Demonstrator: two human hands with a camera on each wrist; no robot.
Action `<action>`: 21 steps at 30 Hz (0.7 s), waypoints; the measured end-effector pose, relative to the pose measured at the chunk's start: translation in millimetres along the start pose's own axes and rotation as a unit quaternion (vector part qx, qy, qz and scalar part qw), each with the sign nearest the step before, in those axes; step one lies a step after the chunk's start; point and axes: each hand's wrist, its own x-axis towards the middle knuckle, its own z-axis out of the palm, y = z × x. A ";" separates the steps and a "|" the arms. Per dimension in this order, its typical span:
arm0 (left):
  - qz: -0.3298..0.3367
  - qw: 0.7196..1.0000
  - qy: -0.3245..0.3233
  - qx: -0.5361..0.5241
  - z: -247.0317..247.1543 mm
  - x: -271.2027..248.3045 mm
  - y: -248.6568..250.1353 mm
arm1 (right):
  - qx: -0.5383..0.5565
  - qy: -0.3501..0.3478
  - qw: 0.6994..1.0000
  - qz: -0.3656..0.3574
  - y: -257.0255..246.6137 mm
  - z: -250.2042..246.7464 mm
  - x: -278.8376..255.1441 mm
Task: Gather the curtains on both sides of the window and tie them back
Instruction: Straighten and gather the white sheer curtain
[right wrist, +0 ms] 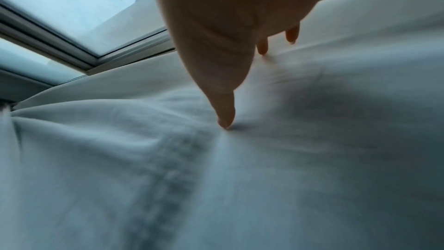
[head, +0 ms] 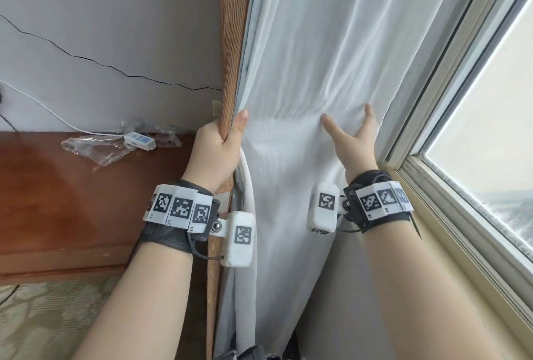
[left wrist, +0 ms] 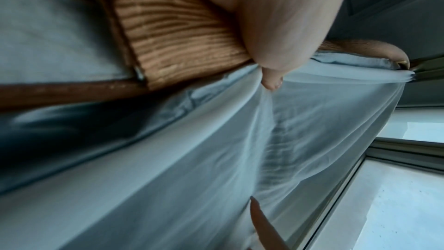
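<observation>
A brown ribbed curtain (head: 233, 42) with a grey lining hangs left of a white sheer curtain (head: 311, 50). My left hand (head: 219, 143) grips the brown curtain's edge at about waist height, fingers curled round it and thumb up. The left wrist view shows the same ribbed fabric (left wrist: 173, 45) bunched under my left hand (left wrist: 276, 26), with the sheer (left wrist: 192, 159) beneath. My right hand (head: 350, 137) lies spread on the sheer's right side near the window frame, thumb out to the left. In the right wrist view its thumb (right wrist: 225, 113) dents the white fabric (right wrist: 240, 178).
A window (head: 490, 128) with a pale frame and sill (head: 461, 229) runs along the right. On the left stands a wooden cabinet (head: 57, 201) with a clear plastic bag (head: 98, 149) and a white switch box (head: 140, 140) on it. A black cable (head: 86, 56) crosses the wall.
</observation>
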 end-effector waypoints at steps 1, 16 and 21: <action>-0.001 1.000 0.001 -0.003 -4.0 -0.3 0.2 | 0.016 -0.025 1.000 0.008 -2.4 5.2 2.4; -0.043 0.996 -0.068 -0.028 -46.4 5.6 -1.3 | 0.110 0.000 0.994 -0.007 -29.9 91.6 32.8; -0.035 0.998 -0.051 -0.028 -48.8 8.8 -4.5 | 0.128 -0.016 0.991 0.030 -37.9 99.9 43.7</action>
